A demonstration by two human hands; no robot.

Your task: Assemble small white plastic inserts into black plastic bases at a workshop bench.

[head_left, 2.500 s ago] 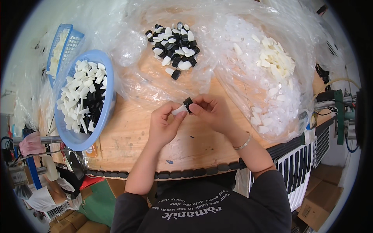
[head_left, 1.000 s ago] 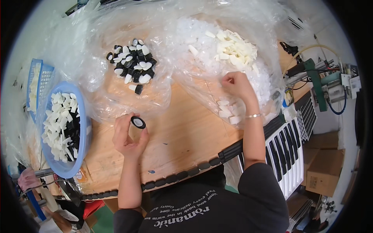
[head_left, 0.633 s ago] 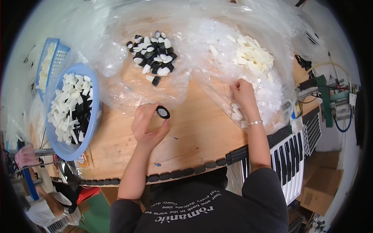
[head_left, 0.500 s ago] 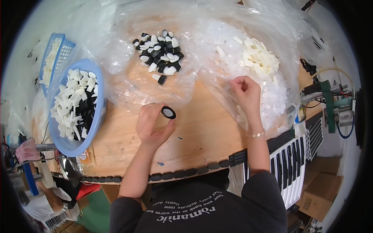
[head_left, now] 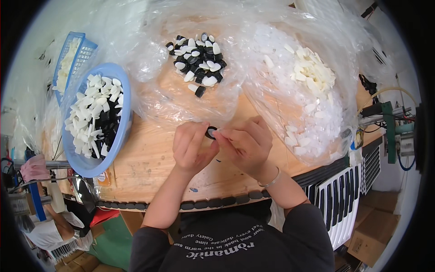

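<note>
My left hand (head_left: 192, 147) grips a small black round cap (head_left: 210, 132) by its rim, its pale inside tilted toward the right. My right hand (head_left: 248, 144) is closed in a pinch, thumb and fingertips right at the cap's opening. Whatever sits between those fingertips is too small or hidden to name. Both hands meet just above the wooden table (head_left: 149, 167). Beyond them lies a heap of black caps with white oval pieces (head_left: 201, 59) on clear plastic sheeting (head_left: 167, 104). Right of that spread many thin translucent pieces (head_left: 326, 122), with a cream-coloured pile of flat pieces (head_left: 313, 71) among them.
On the left stands a blue basin (head_left: 123, 136) full of white and black pieces, with a blue basket (head_left: 86, 52) behind it. Dark oval pads (head_left: 213, 202) line the table's near edge. Black-and-white slatted panels (head_left: 337, 199) and cardboard boxes (head_left: 374, 231) are at the right.
My right hand has come left from beside the translucent pieces to the cap. My left hand has shifted slightly right, still holding the cap. The whole view has shifted a little.
</note>
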